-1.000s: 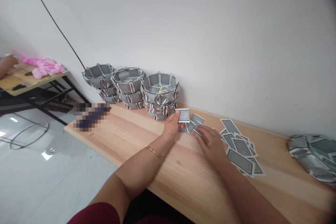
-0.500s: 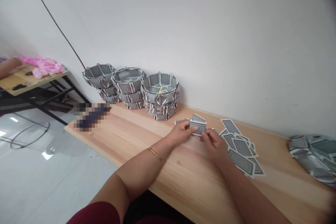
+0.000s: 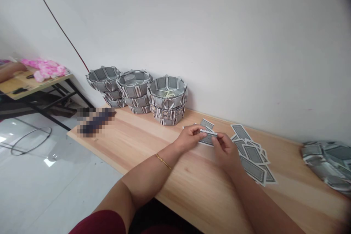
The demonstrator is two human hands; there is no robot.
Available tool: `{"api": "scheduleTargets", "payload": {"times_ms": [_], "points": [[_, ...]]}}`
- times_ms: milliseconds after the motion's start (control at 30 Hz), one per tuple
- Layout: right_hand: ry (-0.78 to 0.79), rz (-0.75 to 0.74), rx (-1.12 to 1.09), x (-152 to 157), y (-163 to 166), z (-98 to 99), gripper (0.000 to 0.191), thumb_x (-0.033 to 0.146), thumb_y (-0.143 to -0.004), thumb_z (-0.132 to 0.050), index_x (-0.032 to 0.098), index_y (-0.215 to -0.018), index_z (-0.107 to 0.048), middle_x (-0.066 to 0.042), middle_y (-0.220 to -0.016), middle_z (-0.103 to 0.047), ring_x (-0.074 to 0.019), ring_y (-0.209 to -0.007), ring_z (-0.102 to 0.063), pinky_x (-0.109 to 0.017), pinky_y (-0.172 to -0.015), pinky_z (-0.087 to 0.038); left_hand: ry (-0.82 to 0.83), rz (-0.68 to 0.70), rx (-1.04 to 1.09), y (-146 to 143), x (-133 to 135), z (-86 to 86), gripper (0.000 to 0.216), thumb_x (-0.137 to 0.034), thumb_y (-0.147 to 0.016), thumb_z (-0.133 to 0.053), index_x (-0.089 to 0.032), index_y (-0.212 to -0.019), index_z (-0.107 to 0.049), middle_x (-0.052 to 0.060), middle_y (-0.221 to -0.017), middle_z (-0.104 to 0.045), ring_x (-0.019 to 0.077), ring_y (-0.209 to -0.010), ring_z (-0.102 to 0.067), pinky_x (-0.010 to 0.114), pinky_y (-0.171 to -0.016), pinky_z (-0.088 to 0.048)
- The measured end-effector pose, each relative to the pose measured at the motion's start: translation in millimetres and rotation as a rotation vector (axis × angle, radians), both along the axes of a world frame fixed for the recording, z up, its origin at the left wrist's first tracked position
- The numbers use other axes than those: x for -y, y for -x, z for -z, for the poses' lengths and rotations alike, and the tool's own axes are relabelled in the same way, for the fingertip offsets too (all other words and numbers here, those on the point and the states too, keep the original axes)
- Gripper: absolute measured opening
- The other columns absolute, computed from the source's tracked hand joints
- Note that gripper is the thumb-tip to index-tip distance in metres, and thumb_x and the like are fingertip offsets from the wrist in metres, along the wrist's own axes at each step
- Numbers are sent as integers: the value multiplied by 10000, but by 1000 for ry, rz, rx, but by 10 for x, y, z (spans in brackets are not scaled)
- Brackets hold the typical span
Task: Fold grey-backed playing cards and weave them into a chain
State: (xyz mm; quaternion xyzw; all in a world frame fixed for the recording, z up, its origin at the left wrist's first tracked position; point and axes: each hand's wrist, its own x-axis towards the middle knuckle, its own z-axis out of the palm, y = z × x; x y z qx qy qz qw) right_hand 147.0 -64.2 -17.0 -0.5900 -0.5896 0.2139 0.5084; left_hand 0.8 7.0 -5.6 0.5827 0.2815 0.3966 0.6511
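A grey patterned playing card [image 3: 207, 139] with white edges is held between my two hands above the table. My left hand [image 3: 190, 139] pinches its left end, thumb on the near face. At the other end my right hand [image 3: 224, 148] grips the card with thumb and fingers, along its upper edge. Behind my hands a few more cards [image 3: 207, 123] lie on the wood, partly hidden by my fingers. Right of my right hand is a loose pile of flat cards [image 3: 252, 153], overlapping, backs up.
Stacked round baskets made of folded cards [image 3: 168, 98] stand along the wall at the left of the table [image 3: 131, 135]. Another folded-card piece [image 3: 327, 164] lies at the right end. On a second table are pink flowers [image 3: 46, 69] and a person's arm [image 3: 12, 71].
The card between my hands has tilted, and its top edge now looks folded over. My right hand has moved up slightly to that edge. The baskets and pile are unmoved.
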Motion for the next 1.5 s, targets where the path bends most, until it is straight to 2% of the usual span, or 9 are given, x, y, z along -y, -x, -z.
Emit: {"api": "scheduleTargets", "payload": {"times_ms": [100,233,433,733,867,1000,1133,1333,1500], "points": [[14,20,-10,-8,-9,-7,176,372,-859,-490,206,-887,-539,0,-741,-544,-151,-667,-495,-266,-628,-400,-30,-8,11,2,3,-4,422,-406,-636,-715,-176,-984,-649,24,-770,-597,133,-727,-515,226,-678,-376],[-11,-50,-131,-42,-5,39,226,354,-840,-528,215,-1017,-508,-39,-883,-587,-175,-798,-561,-293,-706,-454,-54,-6,44,-2,-13,22,362,-367,-667,-701,-161,-962,-658,24,-778,-605,117,-704,-511,227,-676,-378],[34,-263,-299,-45,26,65,667,295,-689,-714,259,-1250,-354,-105,-1207,-518,-223,-1059,-548,-361,-836,-495,250,51,252,-17,-32,38,348,-333,-619,-748,-128,-885,-657,48,-838,-640,132,-751,-566,276,-748,-423],[-15,-262,-142,-20,-28,82,586,365,-657,-736,241,-1152,-446,-79,-1107,-564,-226,-982,-577,-363,-831,-493,430,135,259,-28,-11,57,377,-338,-562,-789,-93,-818,-657,46,-752,-630,118,-685,-564,267,-712,-427],[-83,-158,94,-34,-36,80,529,356,-660,-737,235,-1109,-485,-65,-1036,-565,-233,-940,-566,-384,-820,-478,310,95,146,-55,3,98,468,-390,-611,-751,-113,-973,-644,62,-870,-631,125,-764,-568,286,-777,-425],[-191,-60,209,-44,-32,49,473,333,-695,-700,235,-1099,-474,-86,-1087,-541,-247,-992,-544,-386,-802,-476,150,91,-22,-48,36,78,748,-369,-535,-799,-155,-1202,-538,109,-1107,-571,162,-862,-563,292,-773,-439],[-174,-65,215,-33,-31,48,462,340,-726,-665,236,-1126,-459,-108,-1205,-523,-266,-1089,-516,-410,-835,-465,50,204,-67,-38,78,14,741,-338,-532,-803,-154,-1202,-544,97,-1035,-608,170,-857,-582,296,-794,-439],[-92,-61,219,-30,-24,25,504,341,-741,-647,231,-1193,-453,-98,-1164,-564,-249,-1002,-570,-403,-830,-472,260,229,128,-57,71,19,659,-267,-512,-822,-133,-1113,-588,109,-1021,-614,172,-890,-592,343,-867,-426],[-107,-24,278,-21,-27,-43,457,374,-744,-635,232,-1154,-493,-84,-1081,-599,-249,-954,-582,-401,-811,-471,331,236,179,-62,55,53,607,-210,-491,-834,-144,-1053,-615,88,-983,-611,166,-919,-575,358,-905,-400]]}}
